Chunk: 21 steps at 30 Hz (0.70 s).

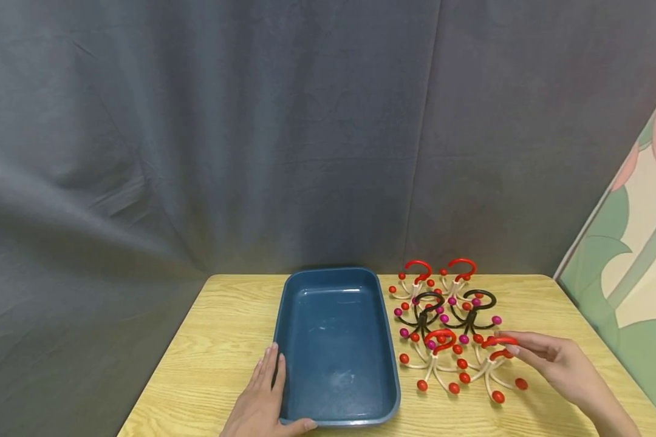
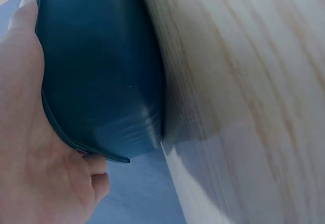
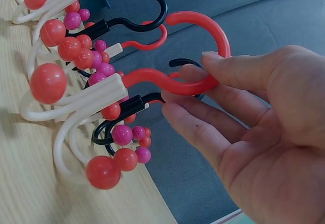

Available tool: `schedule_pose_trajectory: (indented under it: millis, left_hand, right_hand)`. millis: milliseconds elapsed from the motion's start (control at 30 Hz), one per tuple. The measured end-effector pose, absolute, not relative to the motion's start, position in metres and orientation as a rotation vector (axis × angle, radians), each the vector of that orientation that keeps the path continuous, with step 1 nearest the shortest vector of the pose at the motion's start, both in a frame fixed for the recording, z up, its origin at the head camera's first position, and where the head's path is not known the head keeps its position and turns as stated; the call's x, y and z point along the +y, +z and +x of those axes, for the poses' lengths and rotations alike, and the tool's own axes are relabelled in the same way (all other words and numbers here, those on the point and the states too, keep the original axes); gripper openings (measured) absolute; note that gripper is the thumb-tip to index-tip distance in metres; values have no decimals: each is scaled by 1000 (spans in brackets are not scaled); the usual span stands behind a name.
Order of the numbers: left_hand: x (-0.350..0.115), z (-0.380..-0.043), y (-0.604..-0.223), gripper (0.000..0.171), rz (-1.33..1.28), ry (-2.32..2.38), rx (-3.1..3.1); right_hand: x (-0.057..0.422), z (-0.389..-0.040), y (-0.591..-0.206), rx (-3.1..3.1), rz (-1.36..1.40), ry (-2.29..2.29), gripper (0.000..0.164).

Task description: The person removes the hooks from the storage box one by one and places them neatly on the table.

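Observation:
My right hand (image 1: 565, 367) pinches the red curved top of a white-armed claw hook (image 1: 491, 369) at the near right of a group. In the right wrist view, thumb and fingers meet around this claw hook's red crook (image 3: 175, 85); its white arms end in red balls, low over the wooden surface. My left hand (image 1: 259, 394) rests at the near left corner of a blue rectangular tray (image 1: 336, 421), fingers straight along the left rim and thumb over the near rim. The tray's outer wall (image 2: 101, 71) fills much of the left wrist view.
Another white claw hook (image 1: 433, 362) stands just left of the held one. Behind are two black claw hooks (image 1: 472, 318) with magenta balls, then two red-topped white claw hooks (image 1: 456, 286). A grey curtain (image 1: 328, 152) hangs behind the wooden table (image 1: 213, 340).

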<state>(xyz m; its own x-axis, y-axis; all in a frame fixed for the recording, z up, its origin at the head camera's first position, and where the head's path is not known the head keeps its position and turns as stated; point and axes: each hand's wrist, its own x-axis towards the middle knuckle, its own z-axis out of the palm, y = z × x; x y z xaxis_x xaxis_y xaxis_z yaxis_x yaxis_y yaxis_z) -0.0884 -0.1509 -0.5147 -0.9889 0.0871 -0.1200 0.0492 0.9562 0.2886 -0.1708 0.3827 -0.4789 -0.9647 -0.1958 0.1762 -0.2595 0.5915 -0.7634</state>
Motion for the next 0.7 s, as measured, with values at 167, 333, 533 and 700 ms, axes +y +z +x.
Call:
schedule_pose_trajectory:
  millis: [167,333,533,700]
  left_hand:
    - [-152,-89,-515,138,145,428,2985]
    - [-152,-90,-516,138,177,429,2989]
    - [-155,-94,-516,137,188,419,2988]
    - [-160,-98,-514,136,214,378,3035]
  right_hand:
    - [385,-171,-480,-2720,443,1355,29]
    - [387,-172,-480,-2712,478,1351,32]
    - [388,-171,-469,-2700,436,1302,35]
    - [390,-174,-460,-2620,413,1302,40]
